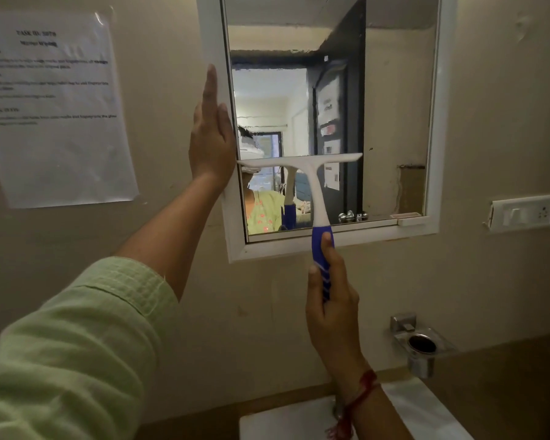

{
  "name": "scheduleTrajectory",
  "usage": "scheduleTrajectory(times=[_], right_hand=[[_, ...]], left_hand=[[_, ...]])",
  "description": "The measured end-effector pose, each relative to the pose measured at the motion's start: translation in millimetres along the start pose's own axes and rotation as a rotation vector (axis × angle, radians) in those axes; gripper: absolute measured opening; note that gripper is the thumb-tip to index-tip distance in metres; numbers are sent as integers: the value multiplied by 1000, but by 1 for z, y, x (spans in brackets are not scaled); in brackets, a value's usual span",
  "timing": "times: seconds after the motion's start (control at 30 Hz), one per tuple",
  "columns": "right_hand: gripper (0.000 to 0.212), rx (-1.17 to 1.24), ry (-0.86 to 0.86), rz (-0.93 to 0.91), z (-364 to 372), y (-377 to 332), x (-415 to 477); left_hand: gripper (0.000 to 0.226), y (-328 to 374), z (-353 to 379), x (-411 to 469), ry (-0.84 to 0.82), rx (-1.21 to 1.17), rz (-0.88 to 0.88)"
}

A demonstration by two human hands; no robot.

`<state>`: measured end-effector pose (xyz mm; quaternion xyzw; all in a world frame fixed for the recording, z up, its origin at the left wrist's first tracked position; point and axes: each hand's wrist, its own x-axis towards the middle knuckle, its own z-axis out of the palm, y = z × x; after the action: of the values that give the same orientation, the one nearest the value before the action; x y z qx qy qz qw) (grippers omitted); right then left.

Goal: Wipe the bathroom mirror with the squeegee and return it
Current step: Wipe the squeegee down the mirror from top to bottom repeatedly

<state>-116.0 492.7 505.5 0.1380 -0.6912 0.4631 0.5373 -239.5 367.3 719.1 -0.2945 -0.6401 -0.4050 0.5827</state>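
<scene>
The mirror (391, 106) hangs on the beige wall in a white frame (438, 122). A squeegee (311, 173) with a white head and a blue handle lies against the glass, its blade level across the left half about two thirds of the way down. My right hand (331, 300) grips the blue handle below the frame's bottom edge. My left hand (211, 134) rests flat with fingers straight up against the left side of the frame. The glass above the blade shows faint horizontal smear lines.
A printed paper sheet (54, 109) is taped to the wall at left. A white switch plate (526, 212) sits right of the mirror. Below it a chrome holder (421, 346) juts from the wall. A white sink (286, 423) lies at the bottom edge.
</scene>
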Motion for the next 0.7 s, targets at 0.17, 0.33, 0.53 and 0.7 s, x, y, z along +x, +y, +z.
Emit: scheduleTrajectory(times=[0.17, 0.33, 0.53, 0.7], right_hand=[[51, -47, -27, 49, 3, 10, -38], [50, -53, -13, 45, -1, 7, -36], [47, -74, -37, 30, -5, 11, -21], [50, -99, -61, 81, -5, 22, -63]], left_hand=[[46, 1, -1, 0, -13, 26, -11], [46, 3, -2, -1, -1, 39, 0], [46, 4, -3, -2, 4, 53, -4], [46, 3, -1, -2, 9, 46, -8]])
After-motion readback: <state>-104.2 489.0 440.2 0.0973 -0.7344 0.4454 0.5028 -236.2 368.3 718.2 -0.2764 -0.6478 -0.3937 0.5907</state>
